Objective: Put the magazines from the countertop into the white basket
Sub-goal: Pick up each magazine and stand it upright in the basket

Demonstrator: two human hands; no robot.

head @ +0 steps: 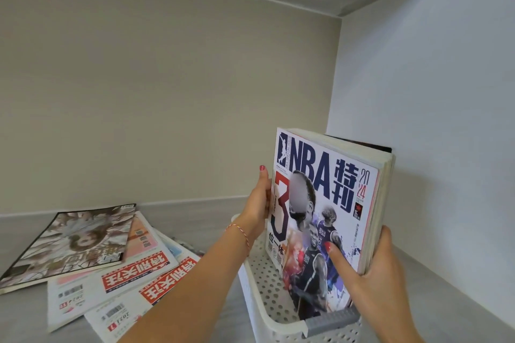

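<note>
Evidently heavy, floppy: both hands' fingers [338, 255] clamp the magazine stack [328, 220] by its edges, upright in basket [278, 326].

Glossy paper magazines [320, 217]; basket [267, 295] (perforated) matt plastic.

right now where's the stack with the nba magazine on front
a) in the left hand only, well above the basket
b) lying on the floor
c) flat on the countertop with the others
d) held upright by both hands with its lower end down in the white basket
d: the NBA magazine stack stands upright with its lower end inside the white basket, the left hand on one edge and the right hand on the other.
</note>
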